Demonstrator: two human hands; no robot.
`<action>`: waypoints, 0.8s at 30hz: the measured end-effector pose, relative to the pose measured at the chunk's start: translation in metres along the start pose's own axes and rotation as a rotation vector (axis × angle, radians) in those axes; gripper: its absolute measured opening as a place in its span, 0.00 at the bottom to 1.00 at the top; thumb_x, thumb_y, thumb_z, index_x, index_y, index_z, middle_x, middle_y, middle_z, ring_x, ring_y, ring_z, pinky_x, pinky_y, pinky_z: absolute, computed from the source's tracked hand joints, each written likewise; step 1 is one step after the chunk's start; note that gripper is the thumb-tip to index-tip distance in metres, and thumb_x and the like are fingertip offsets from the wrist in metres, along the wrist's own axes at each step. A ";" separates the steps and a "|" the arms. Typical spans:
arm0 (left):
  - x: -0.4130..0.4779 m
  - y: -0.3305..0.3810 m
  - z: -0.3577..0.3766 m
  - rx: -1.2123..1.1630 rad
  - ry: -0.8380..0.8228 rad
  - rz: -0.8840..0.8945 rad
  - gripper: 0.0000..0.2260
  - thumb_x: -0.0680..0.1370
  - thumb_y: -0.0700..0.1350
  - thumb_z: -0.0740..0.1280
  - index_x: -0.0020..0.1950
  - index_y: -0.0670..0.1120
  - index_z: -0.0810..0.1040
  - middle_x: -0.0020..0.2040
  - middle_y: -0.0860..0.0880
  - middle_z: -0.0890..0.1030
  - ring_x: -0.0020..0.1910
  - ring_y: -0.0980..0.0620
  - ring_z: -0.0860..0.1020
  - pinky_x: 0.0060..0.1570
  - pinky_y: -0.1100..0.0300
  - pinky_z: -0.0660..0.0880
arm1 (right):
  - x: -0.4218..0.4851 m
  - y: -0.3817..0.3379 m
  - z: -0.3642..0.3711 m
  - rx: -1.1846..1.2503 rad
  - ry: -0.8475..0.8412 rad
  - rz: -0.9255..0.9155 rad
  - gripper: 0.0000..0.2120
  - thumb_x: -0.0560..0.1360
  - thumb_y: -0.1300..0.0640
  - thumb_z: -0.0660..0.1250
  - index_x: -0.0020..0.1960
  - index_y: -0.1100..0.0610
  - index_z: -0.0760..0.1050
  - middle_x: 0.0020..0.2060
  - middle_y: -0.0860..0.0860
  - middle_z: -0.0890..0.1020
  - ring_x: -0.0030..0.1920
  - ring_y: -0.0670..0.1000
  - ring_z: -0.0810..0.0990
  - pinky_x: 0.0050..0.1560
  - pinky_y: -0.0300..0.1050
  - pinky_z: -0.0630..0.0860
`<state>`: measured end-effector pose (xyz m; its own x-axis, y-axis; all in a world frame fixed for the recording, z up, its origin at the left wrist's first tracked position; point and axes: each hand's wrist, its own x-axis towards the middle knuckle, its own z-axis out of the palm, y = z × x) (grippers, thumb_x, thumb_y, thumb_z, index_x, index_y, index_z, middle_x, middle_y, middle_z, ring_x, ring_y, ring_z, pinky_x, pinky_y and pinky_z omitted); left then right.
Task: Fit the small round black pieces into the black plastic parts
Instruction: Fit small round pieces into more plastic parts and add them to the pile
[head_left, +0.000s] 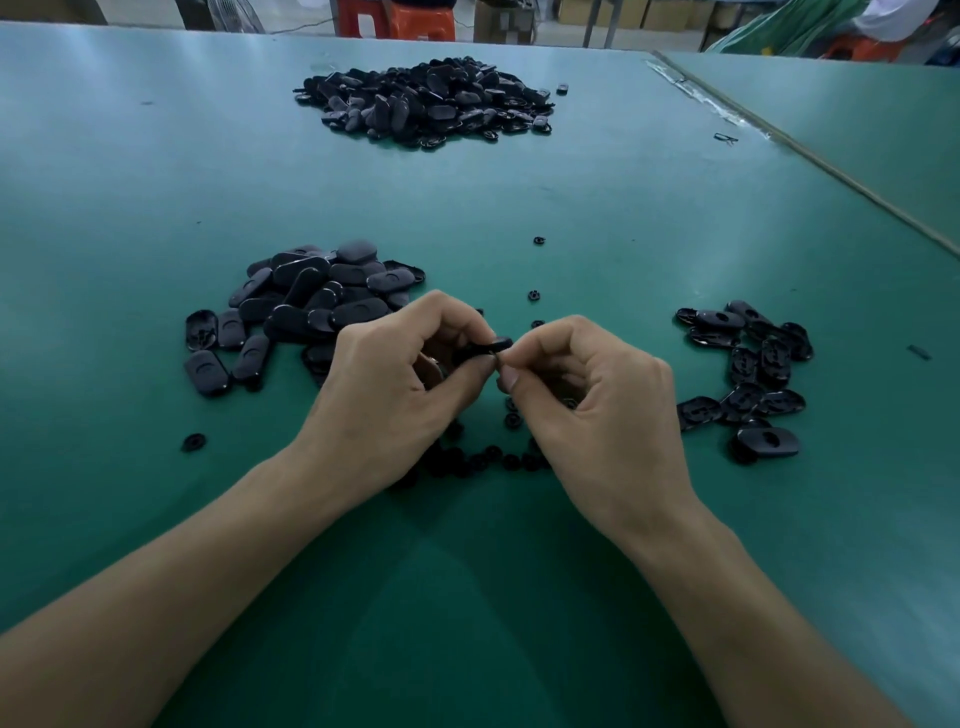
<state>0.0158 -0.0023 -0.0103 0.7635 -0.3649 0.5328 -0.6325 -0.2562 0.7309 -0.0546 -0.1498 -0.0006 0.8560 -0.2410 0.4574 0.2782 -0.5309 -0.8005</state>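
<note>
Holding the oval black plastic part (492, 346) in your curled left hand (387, 395), beside the near pile of black parts (311, 304), you pinch its end with your right hand (592, 410); it seems light, stiff, slippery: grip its edges.

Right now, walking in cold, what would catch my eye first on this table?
The two hands meeting mid-table: the left hand grips a black plastic part while the right hand pinches its end. Dark piles surround them on the green table: a heap at left, a looser group at right, a big mound far back, and small round pieces near the wrists.
</note>
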 end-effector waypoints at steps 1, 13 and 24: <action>0.000 0.000 0.000 0.009 0.002 -0.006 0.05 0.74 0.43 0.73 0.48 0.51 0.80 0.39 0.55 0.82 0.35 0.51 0.80 0.37 0.56 0.77 | 0.000 0.000 0.000 0.005 -0.002 0.002 0.09 0.73 0.66 0.73 0.43 0.52 0.80 0.36 0.43 0.84 0.38 0.43 0.83 0.42 0.40 0.80; 0.000 0.001 -0.001 -0.103 -0.061 -0.028 0.09 0.75 0.43 0.72 0.50 0.56 0.80 0.44 0.58 0.84 0.39 0.55 0.82 0.42 0.65 0.78 | 0.005 0.007 -0.006 0.021 -0.088 0.063 0.09 0.75 0.63 0.72 0.53 0.52 0.83 0.44 0.41 0.85 0.46 0.40 0.83 0.49 0.31 0.77; 0.002 0.000 -0.003 -0.218 -0.077 -0.095 0.12 0.73 0.38 0.76 0.50 0.54 0.83 0.44 0.55 0.86 0.42 0.58 0.84 0.47 0.66 0.79 | 0.004 0.009 -0.006 0.081 -0.084 0.132 0.06 0.75 0.61 0.73 0.48 0.52 0.82 0.38 0.43 0.84 0.40 0.41 0.83 0.41 0.29 0.75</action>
<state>0.0179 -0.0007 -0.0078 0.8009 -0.4173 0.4295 -0.5089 -0.0961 0.8555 -0.0510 -0.1602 -0.0040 0.9197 -0.2340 0.3153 0.1926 -0.4311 -0.8815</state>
